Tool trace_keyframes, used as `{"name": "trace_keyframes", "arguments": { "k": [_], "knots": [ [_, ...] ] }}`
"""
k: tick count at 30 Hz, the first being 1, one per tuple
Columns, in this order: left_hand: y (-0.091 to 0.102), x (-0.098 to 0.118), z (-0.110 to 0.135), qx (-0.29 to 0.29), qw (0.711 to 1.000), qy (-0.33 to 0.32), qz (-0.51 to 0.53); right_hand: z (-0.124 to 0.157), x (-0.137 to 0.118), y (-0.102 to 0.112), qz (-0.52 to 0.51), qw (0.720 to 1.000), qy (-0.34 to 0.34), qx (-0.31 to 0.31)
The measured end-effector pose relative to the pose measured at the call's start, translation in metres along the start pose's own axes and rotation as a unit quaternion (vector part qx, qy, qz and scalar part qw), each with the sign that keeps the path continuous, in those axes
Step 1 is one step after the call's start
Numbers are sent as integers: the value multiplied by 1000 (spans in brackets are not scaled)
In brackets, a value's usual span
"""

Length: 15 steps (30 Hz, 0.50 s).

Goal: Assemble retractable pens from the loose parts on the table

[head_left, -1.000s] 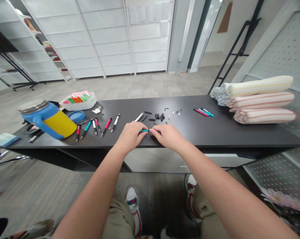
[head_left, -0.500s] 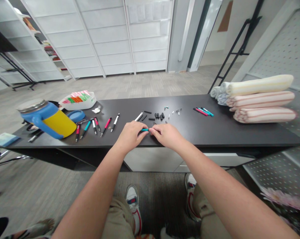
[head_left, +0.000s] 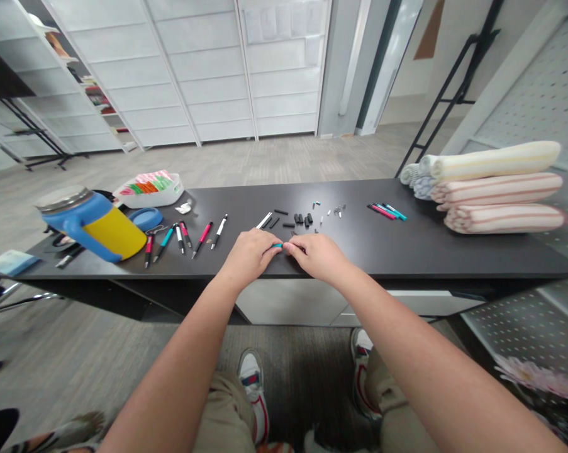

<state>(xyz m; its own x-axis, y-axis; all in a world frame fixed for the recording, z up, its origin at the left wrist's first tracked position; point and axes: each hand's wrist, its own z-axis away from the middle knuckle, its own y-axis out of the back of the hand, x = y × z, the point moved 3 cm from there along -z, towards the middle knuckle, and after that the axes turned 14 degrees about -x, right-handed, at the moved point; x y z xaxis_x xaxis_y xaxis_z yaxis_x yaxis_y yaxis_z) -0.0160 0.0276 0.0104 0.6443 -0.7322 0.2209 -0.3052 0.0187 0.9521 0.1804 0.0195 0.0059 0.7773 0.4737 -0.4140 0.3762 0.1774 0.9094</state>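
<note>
My left hand [head_left: 250, 257] is closed around a teal pen barrel [head_left: 277, 245], most of it hidden by the fingers. My right hand [head_left: 316, 254] pinches at the barrel's right end, its fingertips nearly meeting the left ones; what exactly they hold there is too small to make out. Just beyond the hands lie several black rubber grips [head_left: 304, 219] and thin white-and-silver rods [head_left: 265, 220]. Farther right are small clear and metal pen parts [head_left: 337, 211]. Assembled click pens, among them a red pen [head_left: 202, 240] and a white pen [head_left: 219, 231], rest left of my left hand.
Pink and teal barrels [head_left: 387, 211] lie right of centre on the dark table [head_left: 359, 251]. Rolled towels [head_left: 501, 189] are stacked at the right end. At left are a blue-and-yellow jug [head_left: 99, 226], a blue lid [head_left: 145, 218] and a white tray [head_left: 146, 199] of colourful items.
The left fingers have shifted slightly and now cover more of the teal barrel. Both hands stay together in nearly the same place; the view has moved a little.
</note>
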Motion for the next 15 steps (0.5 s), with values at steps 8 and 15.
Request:
{"name": "trace_keyframes", "arguments": {
  "k": [8,15],
  "knots": [
    [-3,0,3,25,1000,-3,-19,-2,3,-1,-43,999,1,-16],
    [1,8,5,46,997,3,-55,27,-35,50,115,990,-62,52]
  ]
}}
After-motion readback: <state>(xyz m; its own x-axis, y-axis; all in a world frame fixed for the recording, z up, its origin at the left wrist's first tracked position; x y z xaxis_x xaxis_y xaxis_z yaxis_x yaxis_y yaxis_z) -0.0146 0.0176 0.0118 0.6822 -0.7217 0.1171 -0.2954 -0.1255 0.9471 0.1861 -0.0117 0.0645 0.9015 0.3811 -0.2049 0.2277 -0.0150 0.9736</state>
